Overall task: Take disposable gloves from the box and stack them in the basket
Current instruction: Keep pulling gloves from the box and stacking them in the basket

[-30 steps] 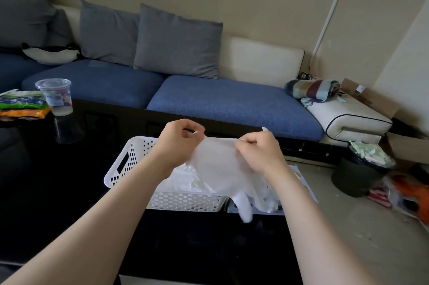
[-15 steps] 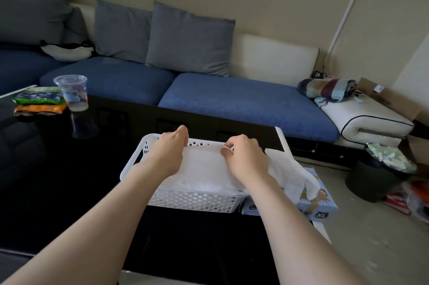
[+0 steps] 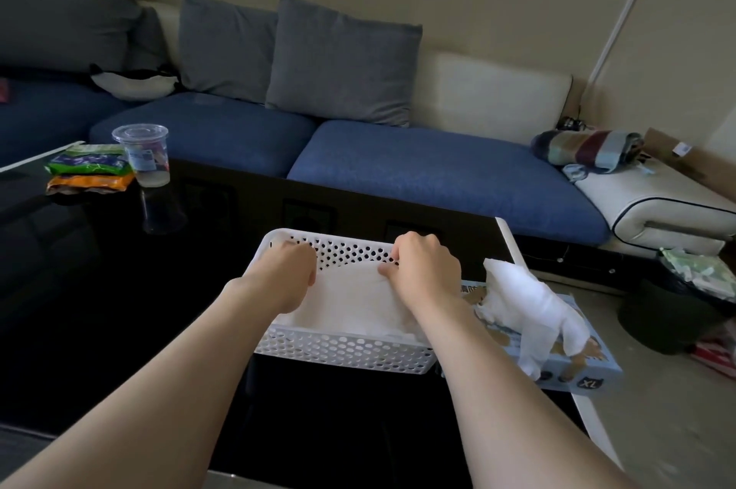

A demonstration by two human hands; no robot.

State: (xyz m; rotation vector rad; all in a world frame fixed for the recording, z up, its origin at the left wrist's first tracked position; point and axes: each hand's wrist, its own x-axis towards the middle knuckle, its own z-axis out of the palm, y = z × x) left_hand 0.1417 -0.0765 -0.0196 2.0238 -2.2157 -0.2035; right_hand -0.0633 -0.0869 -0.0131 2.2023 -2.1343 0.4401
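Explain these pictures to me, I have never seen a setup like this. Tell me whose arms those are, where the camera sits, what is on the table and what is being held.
There is no machine here. The two bare arms belong to a person, and the single camera is worn on that person's head, looking forward and down, so you see the arms as their owner does. The left hand and right hand each have a grip on the far edge of a thin white glove, which is spread inside the white perforated basket on a glossy black table. Right of the basket lies the blue glove box, marked XL, with more gloves bunched out of its top. Farther left on the table are a clear plastic cup and some snack packets. A blue sofa runs behind.
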